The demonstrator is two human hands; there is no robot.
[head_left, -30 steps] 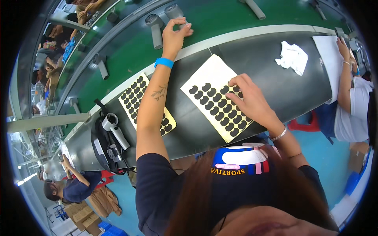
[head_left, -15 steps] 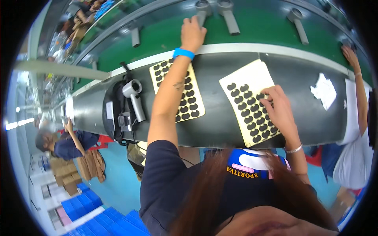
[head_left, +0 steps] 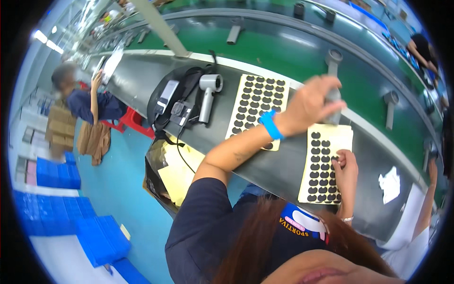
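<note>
My left hand (head_left: pixel 309 104), with a blue band at the wrist, is closed round a grey hair dryer (head_left: pixel 334 102). Motion blurs both, and the fingers partly cover the dryer. It is held above the far edge of a pale yellow sticker sheet (head_left: pixel 343 134) with rows of black rounded stickers. On this sheet rests my right hand (head_left: pixel 347 175); its thumb and fingertips pinch at a black sticker (head_left: pixel 335 161) along the right side. A second sticker sheet (head_left: pixel 242 118) lies to the left, partly beneath my left forearm.
Grey hair dryers (head_left: pixel 334 57) lie on the green conveyor belt (head_left: pixel 279 57) beyond the bench. Left on the bench are a black bag (head_left: pixel 158 102) and another hair dryer (head_left: pixel 206 104). Crumpled white paper (head_left: pixel 389 185) lies right. Co-workers sit on both sides.
My left hand has come back from the belt towards the right-hand sheet, now with a hair dryer in it. My right hand stays at the sticker sheet. The view has turned.
</note>
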